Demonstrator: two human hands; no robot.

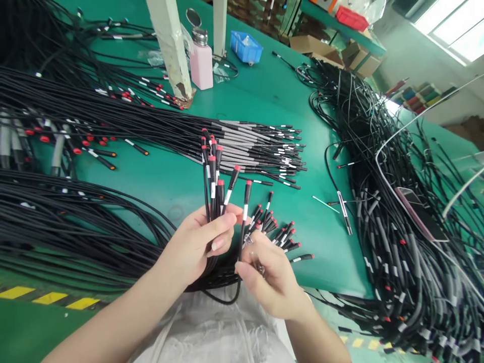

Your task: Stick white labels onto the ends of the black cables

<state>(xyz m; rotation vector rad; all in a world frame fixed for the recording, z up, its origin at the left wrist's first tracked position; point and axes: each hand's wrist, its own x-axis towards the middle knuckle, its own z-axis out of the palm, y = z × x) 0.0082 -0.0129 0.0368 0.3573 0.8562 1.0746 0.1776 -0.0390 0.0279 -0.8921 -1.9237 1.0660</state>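
Observation:
My left hand (206, 239) is closed round a bunch of black cables (212, 186) whose red-capped, white-labelled ends stand up above the fingers. In my right hand (266, 275), thumb and fingers pinch a single black cable (245, 212) with a red tip and a white label, held upright just right of the bunch. The left fingertips reach close to this cable; whether they touch it I cannot tell. Behind the right hand, more red-capped cable ends (270, 222) fan out on the green table. A dark loop of cable hangs below both hands.
Grey-sleeved cables (242, 143) lie across the green table (272, 101). A large cable heap (401, 242) covers the right side, with a phone (421, 214) on it. Farther back stand a pink pump bottle (201, 65), a blue bin (246, 49) and a white post (172, 50).

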